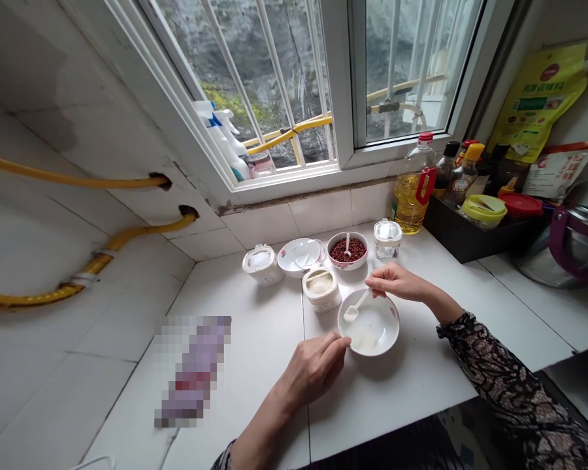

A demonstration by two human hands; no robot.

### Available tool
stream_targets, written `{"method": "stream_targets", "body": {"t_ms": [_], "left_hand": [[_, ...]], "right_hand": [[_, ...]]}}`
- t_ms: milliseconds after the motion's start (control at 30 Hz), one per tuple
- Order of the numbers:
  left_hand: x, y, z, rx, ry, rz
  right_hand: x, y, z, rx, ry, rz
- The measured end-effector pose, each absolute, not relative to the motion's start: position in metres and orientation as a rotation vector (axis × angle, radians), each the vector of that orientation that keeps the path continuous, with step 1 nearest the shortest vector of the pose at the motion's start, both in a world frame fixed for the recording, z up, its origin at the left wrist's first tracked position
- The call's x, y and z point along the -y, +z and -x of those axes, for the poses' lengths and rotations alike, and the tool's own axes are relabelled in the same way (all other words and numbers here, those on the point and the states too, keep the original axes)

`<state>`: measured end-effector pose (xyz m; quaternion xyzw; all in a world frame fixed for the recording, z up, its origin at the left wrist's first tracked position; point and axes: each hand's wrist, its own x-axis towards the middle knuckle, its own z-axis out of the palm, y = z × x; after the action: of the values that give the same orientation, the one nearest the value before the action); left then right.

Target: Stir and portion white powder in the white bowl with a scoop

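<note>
A small white spoon (351, 313) is pinched by its handle in my right hand (396, 282), its scoop held over a white bowl (392, 329). Pale white grains (363, 339) lie in the bottom of that bowl. My left hand (318, 367) grips the bowl's near left rim between thumb and fingers. Just behind the bowl stands an uncapped jar (322, 300) with white granules inside. Farther back is a bowl of dark red beans (355, 250) with another white spoon (347, 241) standing in it.
Along the wall are a lidded white jar (263, 271), a shallow white dish (294, 251) and a clear jar (388, 240). An oil bottle (412, 189) stands beside a black bin (458, 228) of condiments. A metal pot (563, 241) sits right; a blurred purple packet (200, 365) lies left.
</note>
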<state>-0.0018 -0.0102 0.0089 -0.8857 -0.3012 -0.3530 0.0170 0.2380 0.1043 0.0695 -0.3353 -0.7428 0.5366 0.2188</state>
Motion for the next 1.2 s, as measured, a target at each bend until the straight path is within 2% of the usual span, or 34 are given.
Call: {"method": "stream_targets", "body": {"t_ms": [633,800,1000,1100,1200], "left_hand": [[0.009,0.005,0.001,0.939,-1.079,2.742],[0.009,0.004,0.001,0.933,-1.057,2.744],[0.009,0.006,-0.001,0.938,-1.075,2.724],[0.009,0.007,-0.001,0.927,-1.077,2.718],[0.008,0.007,-0.001,0.92,-1.067,2.72]], "right_hand": [[-0.114,0.068,-0.238,1.789,1.493,0.986],[-0.106,0.07,-0.213,1.741,1.042,0.998],[-0.084,0.076,-0.186,2.204,0.024,0.832],[-0.08,0.076,-0.184,2.296,-0.164,0.788],[-0.08,0.081,-0.191,2.203,-0.187,0.766]]}}
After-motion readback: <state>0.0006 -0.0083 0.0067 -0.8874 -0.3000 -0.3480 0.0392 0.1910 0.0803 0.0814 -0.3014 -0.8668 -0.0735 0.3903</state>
